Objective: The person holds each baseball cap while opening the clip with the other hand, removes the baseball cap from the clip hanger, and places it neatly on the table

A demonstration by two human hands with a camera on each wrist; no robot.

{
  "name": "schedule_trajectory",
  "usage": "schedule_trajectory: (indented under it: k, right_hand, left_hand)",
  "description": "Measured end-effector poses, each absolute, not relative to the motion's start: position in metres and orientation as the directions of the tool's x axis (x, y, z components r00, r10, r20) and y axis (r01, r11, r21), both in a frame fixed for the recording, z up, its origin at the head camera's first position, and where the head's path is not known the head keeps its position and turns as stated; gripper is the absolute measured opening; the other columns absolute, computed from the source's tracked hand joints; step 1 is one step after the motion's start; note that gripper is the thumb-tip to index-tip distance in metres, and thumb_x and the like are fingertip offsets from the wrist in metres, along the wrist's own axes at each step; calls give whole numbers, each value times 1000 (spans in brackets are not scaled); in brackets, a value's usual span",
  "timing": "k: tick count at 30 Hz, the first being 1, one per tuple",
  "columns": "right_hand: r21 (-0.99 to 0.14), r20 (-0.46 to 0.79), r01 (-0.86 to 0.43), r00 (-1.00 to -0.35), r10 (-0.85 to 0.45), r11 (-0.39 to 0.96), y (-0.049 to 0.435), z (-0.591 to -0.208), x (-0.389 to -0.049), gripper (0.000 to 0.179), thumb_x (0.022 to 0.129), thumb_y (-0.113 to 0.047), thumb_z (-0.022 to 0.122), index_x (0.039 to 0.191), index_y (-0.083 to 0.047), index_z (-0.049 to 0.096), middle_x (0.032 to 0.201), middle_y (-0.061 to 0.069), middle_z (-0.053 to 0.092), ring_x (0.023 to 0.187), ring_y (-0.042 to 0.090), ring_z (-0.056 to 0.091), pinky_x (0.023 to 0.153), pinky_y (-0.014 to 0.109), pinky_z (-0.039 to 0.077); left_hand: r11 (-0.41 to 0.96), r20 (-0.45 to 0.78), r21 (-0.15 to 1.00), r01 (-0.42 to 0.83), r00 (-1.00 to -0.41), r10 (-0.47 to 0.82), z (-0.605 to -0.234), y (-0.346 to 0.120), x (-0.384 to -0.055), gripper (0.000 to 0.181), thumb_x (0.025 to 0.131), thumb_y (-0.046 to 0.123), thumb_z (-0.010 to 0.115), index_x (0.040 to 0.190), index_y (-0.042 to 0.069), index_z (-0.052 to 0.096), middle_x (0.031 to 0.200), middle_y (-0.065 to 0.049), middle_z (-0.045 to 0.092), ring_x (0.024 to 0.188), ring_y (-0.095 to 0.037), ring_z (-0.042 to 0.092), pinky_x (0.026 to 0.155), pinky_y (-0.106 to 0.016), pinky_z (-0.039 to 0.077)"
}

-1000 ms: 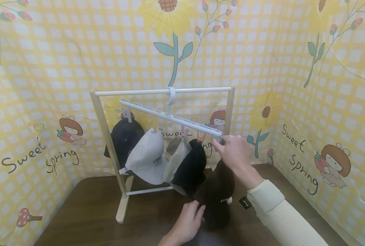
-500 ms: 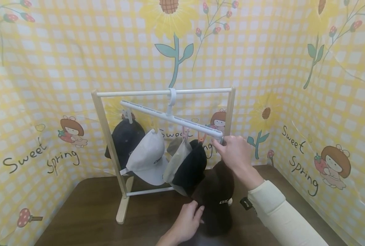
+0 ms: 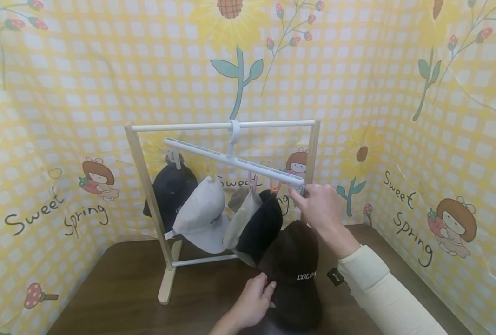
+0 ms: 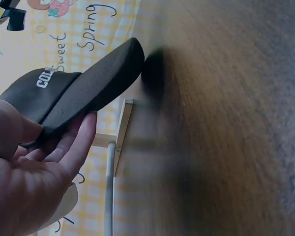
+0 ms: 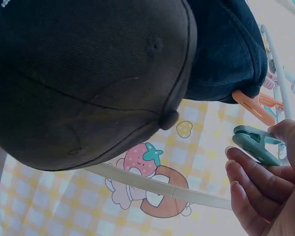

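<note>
My left hand [image 3: 251, 300] pinches a dark brown baseball cap [image 3: 293, 249] at its brim, thumb on one side and fingers on the other. White lettering [image 4: 45, 77] shows on the cap's front. At the low right end of a white clip hanger [image 3: 264, 169], my right hand [image 3: 325, 211] grips a green clip [image 5: 255, 145] between thumb and fingers. The brown cap's crown lies just below this clip, apart from it in the right wrist view. Beside it, a black cap [image 3: 260, 228] hangs from an orange clip [image 5: 255, 107].
A wooden rack [image 3: 166, 279] with a white top rail [image 3: 181, 125] carries the tilted hanger on the brown table [image 3: 109, 284]. A beige cap [image 3: 241, 218], a light grey cap [image 3: 201, 216] and a dark cap [image 3: 170, 190] hang farther left. Patterned cloth [image 3: 84, 70] surrounds the table.
The brown cap has turned and shifted slightly down and right, so more of its lettering shows. Both hands have stayed almost in place.
</note>
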State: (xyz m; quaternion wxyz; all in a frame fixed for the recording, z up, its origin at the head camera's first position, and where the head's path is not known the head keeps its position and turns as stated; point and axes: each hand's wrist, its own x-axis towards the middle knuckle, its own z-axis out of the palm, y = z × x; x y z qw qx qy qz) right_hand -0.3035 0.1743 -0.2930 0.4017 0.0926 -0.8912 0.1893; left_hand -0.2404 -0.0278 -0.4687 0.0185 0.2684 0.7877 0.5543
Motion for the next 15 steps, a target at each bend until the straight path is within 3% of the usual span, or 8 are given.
schedule_trajectory:
  k: [8,15]
  right_hand:
    - [-260,753,-319,-657,-15,911,175,-294,-303,52,94,-45,71,58,-11,55,49,1,40,48,21,39,41,30,25]
    - [-266,751,-323,-661,-15,908,175,-292,-303,52,94,-45,71,58,-11,53,50,0,38,45,19,36,41,29,24]
  left_hand:
    - [228,194,917,328,-864,465,-468,-29,-237,17,105,8,56,90,-1,55,77,-13,66,62,-31,73,57,-26,55]
    - [145,120,964,225,-847,518,-468,-29,-236,16,104,1,52,90,-5,52,84,-16,64,74,-46,72,67,-47,61]
